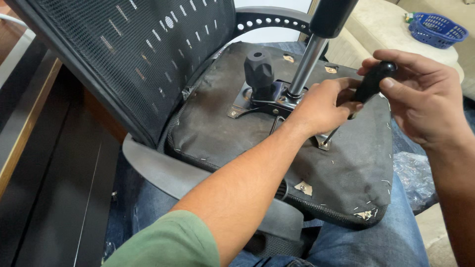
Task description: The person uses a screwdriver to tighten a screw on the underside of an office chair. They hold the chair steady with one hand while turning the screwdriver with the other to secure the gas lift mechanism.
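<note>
Head view: the black-handled steel screwdriver (363,91) slants from upper right down-left, its tip on a screw in the metal mounting plate (324,143) near the right edge of the upturned black fabric chair seat (237,133). The right hand (420,101) grips the handle; the left hand (321,106) pinches the shaft, nearer the tip.
</note>
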